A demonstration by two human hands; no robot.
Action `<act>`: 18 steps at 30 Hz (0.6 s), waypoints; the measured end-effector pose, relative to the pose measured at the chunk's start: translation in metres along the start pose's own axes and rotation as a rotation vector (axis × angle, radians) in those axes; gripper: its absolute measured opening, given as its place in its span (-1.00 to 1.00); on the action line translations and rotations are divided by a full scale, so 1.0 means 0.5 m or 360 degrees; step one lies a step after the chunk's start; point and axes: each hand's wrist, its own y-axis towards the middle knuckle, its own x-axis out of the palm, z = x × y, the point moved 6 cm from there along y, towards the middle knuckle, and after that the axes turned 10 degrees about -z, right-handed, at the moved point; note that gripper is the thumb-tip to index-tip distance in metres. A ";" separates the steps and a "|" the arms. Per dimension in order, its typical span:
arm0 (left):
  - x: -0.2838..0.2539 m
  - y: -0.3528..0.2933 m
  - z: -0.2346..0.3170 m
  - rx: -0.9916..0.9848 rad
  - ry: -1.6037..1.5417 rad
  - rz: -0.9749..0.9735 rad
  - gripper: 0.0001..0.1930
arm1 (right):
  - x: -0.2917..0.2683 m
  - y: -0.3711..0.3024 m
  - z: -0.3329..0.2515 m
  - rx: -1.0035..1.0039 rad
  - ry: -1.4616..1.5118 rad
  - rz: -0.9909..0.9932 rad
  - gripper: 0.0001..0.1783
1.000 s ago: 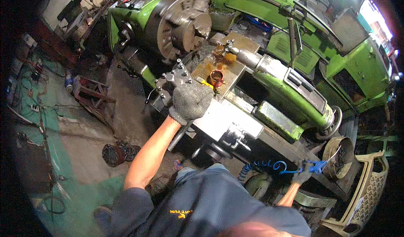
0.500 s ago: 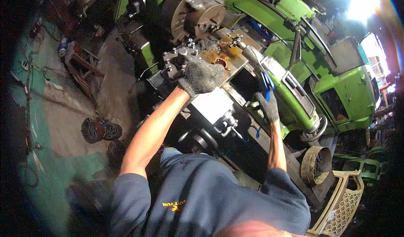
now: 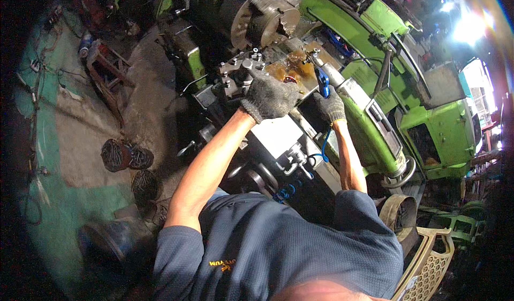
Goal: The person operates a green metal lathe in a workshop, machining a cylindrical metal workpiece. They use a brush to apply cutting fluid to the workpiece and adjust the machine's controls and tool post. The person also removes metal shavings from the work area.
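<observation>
My left hand [image 3: 270, 97], in a grey knit glove, is over the lathe carriage beside the tool post [image 3: 243, 70]. Its fingers curl downward next to a small reddish, round-edged piece [image 3: 290, 80]; their undersides are hidden, so what they grip cannot be made out. In my gloved right hand [image 3: 330, 107] is a blue air blow gun [image 3: 323, 81], held upright with its end toward the carriage. A blue hose [image 3: 325, 146] hangs below that hand. Brown, wet-looking fluid and chips lie on the cross slide [image 3: 300, 65] between the hands and the chuck.
The large metal chuck [image 3: 265, 17] stands beyond the carriage. To the right runs the green tailstock [image 3: 369, 119] with its handwheel [image 3: 401, 175]. A white plate [image 3: 274, 138] and handles are nearer me. Bundled dark pieces [image 3: 126, 155] lie on the left floor; a beige grille [image 3: 428, 263] stands lower right.
My right hand has moved up and left toward the carriage, bringing the blue blow gun and its hose. My left hand stays beside the tool post; the whole view has shifted slightly.
</observation>
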 end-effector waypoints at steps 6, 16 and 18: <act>-0.004 0.006 0.010 0.0079 0.0025 0.0050 -0.82 | -0.009 0.009 0.009 0.0008 -0.0002 0.0086 -0.46; -0.004 0.011 0.005 0.0074 0.0035 0.0022 -0.81 | 0.011 0.064 0.000 -0.0127 0.0112 0.0092 -0.40; -0.004 0.010 0.006 0.0062 0.0063 0.0009 -0.81 | -0.010 0.037 -0.013 -0.0001 0.0082 0.0082 -0.44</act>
